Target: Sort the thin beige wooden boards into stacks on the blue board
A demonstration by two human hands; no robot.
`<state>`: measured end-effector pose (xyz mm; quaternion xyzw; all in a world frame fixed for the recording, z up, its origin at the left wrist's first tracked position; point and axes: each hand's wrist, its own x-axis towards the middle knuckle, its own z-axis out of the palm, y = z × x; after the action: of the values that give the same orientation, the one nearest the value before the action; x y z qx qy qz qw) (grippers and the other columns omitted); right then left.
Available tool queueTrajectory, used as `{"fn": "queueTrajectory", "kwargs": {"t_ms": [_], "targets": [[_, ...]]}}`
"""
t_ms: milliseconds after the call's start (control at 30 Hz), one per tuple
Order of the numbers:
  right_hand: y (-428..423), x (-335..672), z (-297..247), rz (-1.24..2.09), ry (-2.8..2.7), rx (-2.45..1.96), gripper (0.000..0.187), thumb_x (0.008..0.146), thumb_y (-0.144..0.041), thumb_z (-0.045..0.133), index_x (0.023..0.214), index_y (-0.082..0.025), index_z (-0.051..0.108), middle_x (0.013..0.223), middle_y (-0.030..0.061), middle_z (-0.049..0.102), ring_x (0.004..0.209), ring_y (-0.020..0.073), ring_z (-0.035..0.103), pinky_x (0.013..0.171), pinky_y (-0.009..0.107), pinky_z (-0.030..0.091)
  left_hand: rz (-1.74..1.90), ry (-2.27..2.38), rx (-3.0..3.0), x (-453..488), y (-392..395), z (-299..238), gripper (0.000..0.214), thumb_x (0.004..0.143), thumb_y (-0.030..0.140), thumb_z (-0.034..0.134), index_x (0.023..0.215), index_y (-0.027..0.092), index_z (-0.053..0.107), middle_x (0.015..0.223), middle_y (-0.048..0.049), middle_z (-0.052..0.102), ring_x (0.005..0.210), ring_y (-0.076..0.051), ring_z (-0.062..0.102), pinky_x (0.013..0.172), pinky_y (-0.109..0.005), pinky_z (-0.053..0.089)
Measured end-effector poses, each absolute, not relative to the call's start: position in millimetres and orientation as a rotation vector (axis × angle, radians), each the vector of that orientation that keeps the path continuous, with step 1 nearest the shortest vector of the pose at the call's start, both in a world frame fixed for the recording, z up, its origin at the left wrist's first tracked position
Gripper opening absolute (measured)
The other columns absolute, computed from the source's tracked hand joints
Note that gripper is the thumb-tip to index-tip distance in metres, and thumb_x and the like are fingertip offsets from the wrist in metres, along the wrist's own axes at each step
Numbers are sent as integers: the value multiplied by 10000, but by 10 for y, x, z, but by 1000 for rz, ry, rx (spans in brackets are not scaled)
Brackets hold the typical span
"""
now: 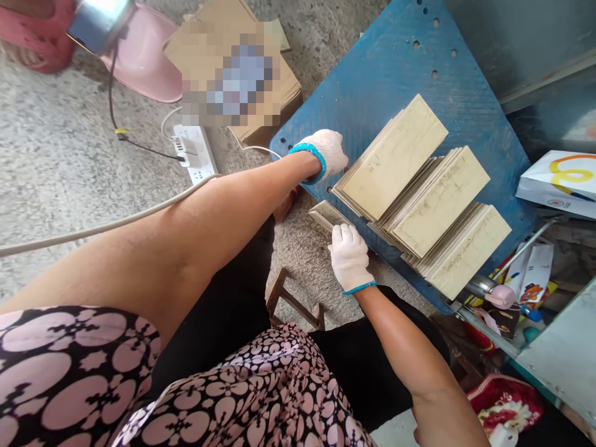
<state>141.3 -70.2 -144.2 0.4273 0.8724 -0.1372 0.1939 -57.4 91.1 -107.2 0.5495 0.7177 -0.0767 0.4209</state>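
Observation:
My right hand (pixel 351 256), in a white knit glove with a blue cuff, is closed on a cream strip (pixel 325 213) at the near edge of the blue table. My fingers cover part of the strip. My left hand (pixel 328 153), gloved alike, is curled over the table's left part, beside the largest stack (pixel 395 158) of thin cream rectangular boards. Its fingertips are hidden, so what they hold does not show. Two more stacks of such boards, the middle one (pixel 442 202) and the smallest (pixel 472 251), lie side by side along the table, their top faces marked with dark specks.
The blue table (pixel 465 93) has several round holes. A cardboard box (pixel 274 118), power strip (pixel 195 152) with cables and pink stool (pixel 149 59) are at the left. A white box (pixel 559 183) and a bottle (pixel 491 290) are at the right. A wooden stool (pixel 298 304) stands below.

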Motion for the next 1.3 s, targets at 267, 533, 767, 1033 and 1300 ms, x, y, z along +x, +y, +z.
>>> {"fn": "queueTrajectory", "kwargs": {"t_ms": [267,533,767,1033,1300], "targets": [[-605,1365,-1547,-607,2211,1287,266,1036,-318,444,1239,-209,575,1162,112,653,964,231,646,779,327,478,-180,1780,1398,-537,897,-983,577,866,365,572,1414,183,561,1404,-106,583,1255,-354,547,1009,-398,459],[-404,1370,-1466,-711,2077,1330,318,1045,-291,378,1232,-235,628,1157,88,696,1000,237,670,797,315,473,43,1757,1430,-578,879,-638,514,885,345,535,1385,236,586,1330,-75,648,1180,-305,600,974,-390,484],[-107,1469,-973,-1002,2246,1359,281,969,-239,465,1141,-200,684,1113,91,729,1045,266,669,883,336,484,192,1775,1441,-582,769,-401,501,906,373,517,1395,282,576,1371,-16,643,1183,-248,610,989,-360,493],[335,2006,-586,-1818,2335,1899,301,839,-390,634,1005,-171,757,982,56,756,916,228,690,815,340,563,166,1701,1453,-586,348,-173,529,903,413,498,1390,239,610,1421,-45,609,1282,-259,560,1086,-359,410],[537,2320,-635,-2011,2143,2408,360,829,-493,666,998,-183,739,778,24,697,658,154,626,521,242,514,179,1523,1231,-469,-11,-344,427,858,544,511,1043,246,754,965,-31,745,902,-214,664,775,-286,509]]}}
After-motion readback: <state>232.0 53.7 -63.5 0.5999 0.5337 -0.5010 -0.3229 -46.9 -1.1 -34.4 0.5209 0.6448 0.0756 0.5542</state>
